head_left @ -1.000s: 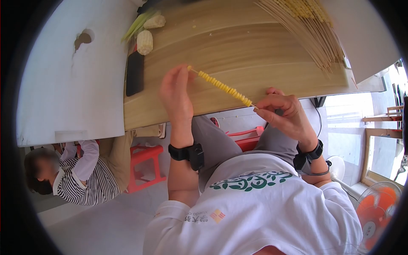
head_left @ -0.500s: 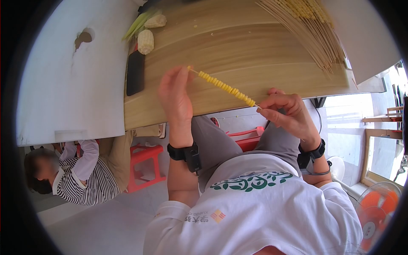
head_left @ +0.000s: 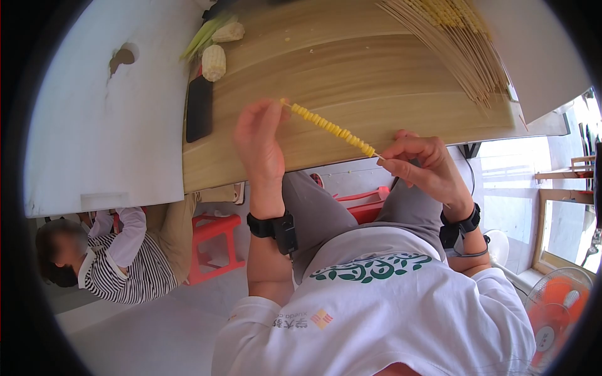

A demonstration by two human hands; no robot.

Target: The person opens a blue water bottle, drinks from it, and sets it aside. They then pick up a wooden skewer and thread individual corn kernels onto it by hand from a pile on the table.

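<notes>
A thin wooden skewer strung with a row of yellow corn kernels slants across the front edge of the wooden table. Its lower right end is pinched between the thumb and fingers of my right hand. My left hand is at the upper left end, fingertips closed on a single corn kernel at the tip. A short bare stretch of skewer shows between that kernel and the row. Part of the skewer may run hidden behind my right palm.
Bare skewers and kernel-strung skewers lie at the back right of the table. Partly stripped corn cobs, husks and a dark flat object lie left. A seated person is beside a red stool.
The kernel at my left fingertips has shifted slightly right along the skewer, closer to the row. My right hand holds almost the same place.
</notes>
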